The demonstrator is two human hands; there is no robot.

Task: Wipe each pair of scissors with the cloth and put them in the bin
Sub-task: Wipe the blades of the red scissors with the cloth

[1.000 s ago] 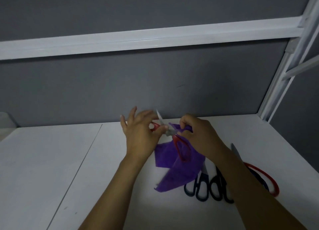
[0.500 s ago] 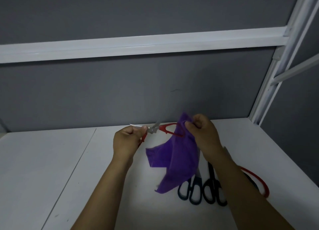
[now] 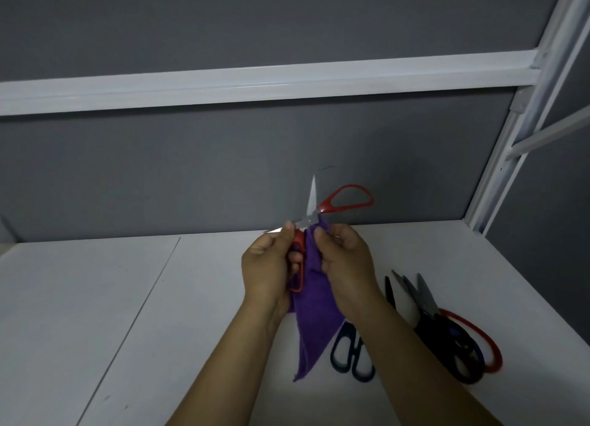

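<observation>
Scissors rotated since half a second ago: the red-handled scissors [image 3: 322, 207] were lying roughly level between the hands and are now being held up with one blade pointing straight up and one red loop sticking out high to the right. Hands are also being held closer together than before, nearly touching. The pair is being kept wide open, its second blade pointing left past the left thumb. The lower red loop is being gripped by the left hand [image 3: 268, 266], fingers curled round it, thumb pressed up near the pivot. The purple cloth [image 3: 314, 304] is being pinched by the right hand [image 3: 348, 266] between thumb and forefinger just under the pivot, other fingers curled in; the rest of the cloth is hanging down between the wrists to a point above the white table [image 3: 95, 314]. It cannot be told whether the cloth is touching the blades. On the table, under and right of the right forearm, blue-handled scissors [image 3: 355, 353], black-handled scissors [image 3: 447, 336] and a second red-handled pair [image 3: 472, 327] are lying bunched together, blades pointing away toward the grey back panel [image 3: 191, 176].
</observation>
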